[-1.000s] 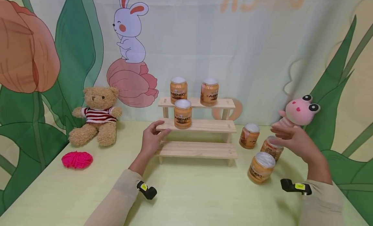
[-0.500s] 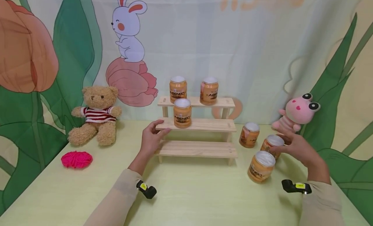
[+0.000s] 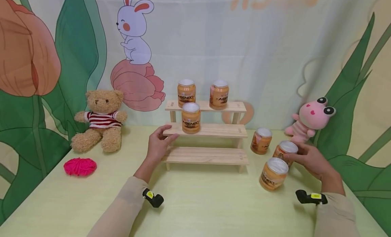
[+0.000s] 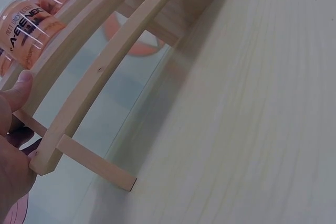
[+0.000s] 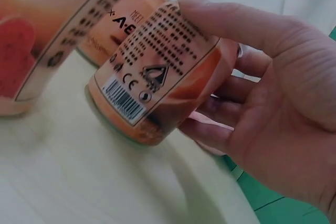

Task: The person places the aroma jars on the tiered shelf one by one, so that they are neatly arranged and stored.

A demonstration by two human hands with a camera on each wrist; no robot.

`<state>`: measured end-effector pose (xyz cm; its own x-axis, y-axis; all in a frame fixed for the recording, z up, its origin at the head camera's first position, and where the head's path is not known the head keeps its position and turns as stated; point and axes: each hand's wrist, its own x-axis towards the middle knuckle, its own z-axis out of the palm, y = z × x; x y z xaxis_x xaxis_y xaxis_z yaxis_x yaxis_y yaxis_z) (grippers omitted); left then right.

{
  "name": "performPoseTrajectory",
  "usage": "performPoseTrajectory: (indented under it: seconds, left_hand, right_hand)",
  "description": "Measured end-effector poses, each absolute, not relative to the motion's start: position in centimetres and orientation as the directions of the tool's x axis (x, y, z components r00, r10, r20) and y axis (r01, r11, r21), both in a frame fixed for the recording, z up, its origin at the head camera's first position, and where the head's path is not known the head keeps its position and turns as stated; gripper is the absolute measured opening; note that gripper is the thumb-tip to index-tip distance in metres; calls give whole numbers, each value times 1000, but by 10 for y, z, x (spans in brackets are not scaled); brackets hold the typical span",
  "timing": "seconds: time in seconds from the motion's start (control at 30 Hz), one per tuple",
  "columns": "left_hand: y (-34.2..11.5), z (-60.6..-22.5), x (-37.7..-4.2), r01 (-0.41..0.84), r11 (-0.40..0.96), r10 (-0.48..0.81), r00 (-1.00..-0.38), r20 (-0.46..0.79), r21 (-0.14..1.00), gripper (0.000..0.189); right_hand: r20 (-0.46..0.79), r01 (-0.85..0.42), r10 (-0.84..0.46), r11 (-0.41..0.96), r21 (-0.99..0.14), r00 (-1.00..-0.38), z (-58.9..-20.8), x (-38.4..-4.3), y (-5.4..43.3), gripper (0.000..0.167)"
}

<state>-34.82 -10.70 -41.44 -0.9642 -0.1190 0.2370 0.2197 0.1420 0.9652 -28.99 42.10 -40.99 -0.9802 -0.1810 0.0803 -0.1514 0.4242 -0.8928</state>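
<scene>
A three-tier wooden shelf stand (image 3: 210, 129) is at the middle of the table. My left hand (image 3: 157, 145) grips the left end of its middle tier; in the left wrist view the thumb lies along the board's edge. At the right, my right hand (image 3: 311, 159) holds an orange labelled can (image 5: 157, 72) with the thumb on the near side and the fingers round the far side. Another can (image 3: 274, 174) stands in front of it, and one (image 3: 261, 141) behind to the left. Two cans (image 3: 186, 93) are on the top tier and one (image 3: 191, 118) on the middle tier.
A teddy bear (image 3: 102, 121) in a striped shirt sits at the left, with a bundle of pink yarn (image 3: 80, 167) before it. A pink plush toy (image 3: 311, 116) leans at the back right, close behind the right hand. A printed curtain (image 3: 268, 53) hangs behind the table.
My right hand has come down from above the can at the right and closed round it. My left hand has stayed on the shelf stand.
</scene>
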Motion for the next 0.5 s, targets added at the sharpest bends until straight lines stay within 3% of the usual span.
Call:
performPoseTrajectory:
  seconds: [0.27,0.5]
  left_hand:
    - [-106,-413,-350,214,150,-125,-964,233,965,50]
    - [-106,-413,-349,217,152,-128,-963,237,964,50]
  right_hand:
    - [174,-226,-199,280,-933,-964,-428,-298,425,48]
    - [197,-225,-124,284,-932,-972,-431,-300,422,45]
